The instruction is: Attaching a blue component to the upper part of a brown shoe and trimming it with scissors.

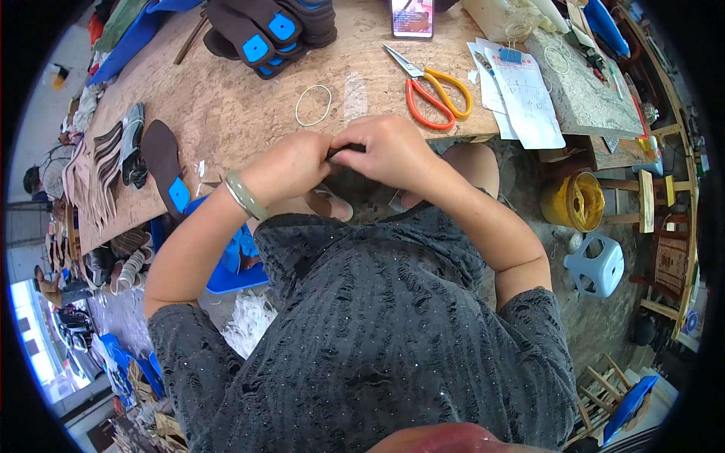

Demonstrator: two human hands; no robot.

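Note:
Both hands meet at the front edge of the wooden worktable [226, 113]. My left hand [300, 157], with a pale bangle [240, 192] on its wrist, is closed on one end of a small dark piece [346, 150]. My right hand [389, 148] pinches the same piece from the other side; most of it is hidden by the fingers. Beyond them a loose rubber band [313, 105] lies on the tabletop. Scissors [430, 89] with red and yellow handles lie beyond my right hand. To the left rests a dark insole [160, 147] with a blue heel patch.
A pile of dark insoles [276, 34] and a lit phone [412, 19] are at the back. Papers [525, 98] lie to the right, beige insole pieces [94, 177] to the left. A yellow bucket [574, 202] and light-blue stool [595, 264] stand on the floor.

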